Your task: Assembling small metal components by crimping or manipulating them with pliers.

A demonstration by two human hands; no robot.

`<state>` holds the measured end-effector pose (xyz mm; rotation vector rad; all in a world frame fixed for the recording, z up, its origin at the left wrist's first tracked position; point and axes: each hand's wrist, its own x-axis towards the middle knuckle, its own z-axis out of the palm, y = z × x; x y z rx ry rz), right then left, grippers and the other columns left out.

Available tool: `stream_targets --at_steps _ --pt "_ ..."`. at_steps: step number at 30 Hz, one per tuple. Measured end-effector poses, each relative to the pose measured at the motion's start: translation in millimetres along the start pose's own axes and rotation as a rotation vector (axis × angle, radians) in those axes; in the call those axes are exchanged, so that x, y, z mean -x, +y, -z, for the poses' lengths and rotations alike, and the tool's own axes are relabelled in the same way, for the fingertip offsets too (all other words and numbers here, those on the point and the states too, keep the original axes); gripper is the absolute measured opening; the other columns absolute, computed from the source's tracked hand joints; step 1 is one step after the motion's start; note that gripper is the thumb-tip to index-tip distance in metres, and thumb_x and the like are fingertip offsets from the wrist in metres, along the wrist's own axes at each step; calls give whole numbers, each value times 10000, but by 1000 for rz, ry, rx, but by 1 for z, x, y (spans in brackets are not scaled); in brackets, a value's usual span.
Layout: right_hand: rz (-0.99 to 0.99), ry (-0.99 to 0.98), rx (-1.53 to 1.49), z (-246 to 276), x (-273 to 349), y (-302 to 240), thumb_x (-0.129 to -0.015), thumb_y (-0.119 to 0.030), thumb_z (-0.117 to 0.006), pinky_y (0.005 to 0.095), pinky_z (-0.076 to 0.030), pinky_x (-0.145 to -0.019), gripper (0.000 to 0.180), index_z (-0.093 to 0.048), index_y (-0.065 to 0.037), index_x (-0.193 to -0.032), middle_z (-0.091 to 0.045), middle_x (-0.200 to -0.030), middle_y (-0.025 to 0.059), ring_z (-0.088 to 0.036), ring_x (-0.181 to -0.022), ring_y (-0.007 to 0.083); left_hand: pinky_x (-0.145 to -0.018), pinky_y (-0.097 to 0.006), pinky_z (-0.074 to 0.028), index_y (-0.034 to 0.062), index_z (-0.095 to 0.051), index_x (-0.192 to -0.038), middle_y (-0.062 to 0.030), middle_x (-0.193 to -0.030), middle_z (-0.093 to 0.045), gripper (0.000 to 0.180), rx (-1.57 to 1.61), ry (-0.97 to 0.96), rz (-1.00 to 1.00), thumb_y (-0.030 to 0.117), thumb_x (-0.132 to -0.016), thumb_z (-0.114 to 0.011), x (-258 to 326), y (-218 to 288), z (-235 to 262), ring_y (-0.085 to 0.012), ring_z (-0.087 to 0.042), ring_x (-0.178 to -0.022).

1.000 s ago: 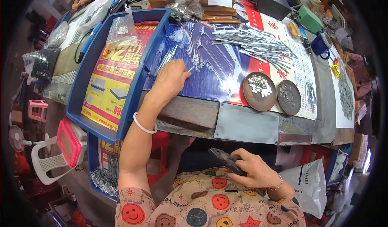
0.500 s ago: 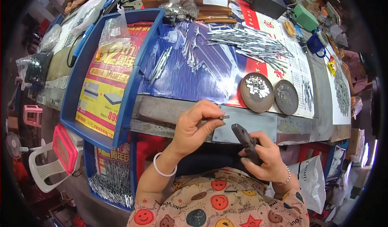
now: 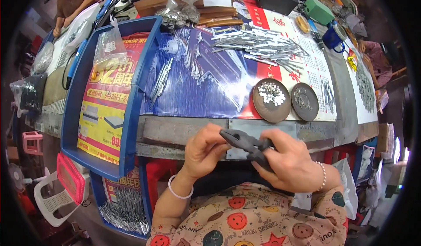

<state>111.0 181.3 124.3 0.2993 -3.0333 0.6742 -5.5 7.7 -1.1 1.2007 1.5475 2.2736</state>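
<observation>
My left hand (image 3: 204, 153) is closed in a pinch above the table's near edge. The small metal piece that stuck out of it earlier is now mostly hidden by the fingers. My right hand (image 3: 287, 160) grips a pair of dark pliers (image 3: 245, 143) by the handles. Their jaws point left, right at the left fingertips. Beyond the hands stand a brown round dish (image 3: 266, 112) of small shiny silver pieces and a smaller brown dish (image 3: 310, 114) with tiny dark parts. A grey metal plate (image 3: 245, 125) lies at the table edge behind the pliers.
A long blue tray (image 3: 137, 114) lined with printed paper stands at left. Below it, another blue tray (image 3: 147, 197) holds many thin metal strips. A heap of metal strips (image 3: 263, 46) lies farther back. A blue mug (image 3: 334, 37) stands at right. Other people sit at the far left and right.
My right hand has raised the pliers and moved them left, up to the left fingertips. The left hand has come slightly lower. The whole view has shifted a little.
</observation>
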Motion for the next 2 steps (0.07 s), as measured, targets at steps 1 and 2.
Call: stream_targets --at_steps 1,2 --pt "8 73 -40 5 2 1 -738 -222 -772 391 -533 -624 287 -637 9 -844 -550 -1126 178 -622 -861 305 -694 -255 -471 30 -604 -1015 -119 -964 -639 188 12 -15 37 -28 -857 -687 -4 -1 2 -191 -597 -801" --pt "23 132 -101 10 6 -4 -745 -245 -773 390 -545 -652 309 -644 7 -870 -539 -1154 184 -626 -936 314 -708 -262 -479 34 -603 -1025 -118 -963 -641 206 10 -18 94 -35 -851 -690 2 4 4 -205 -606 -813"
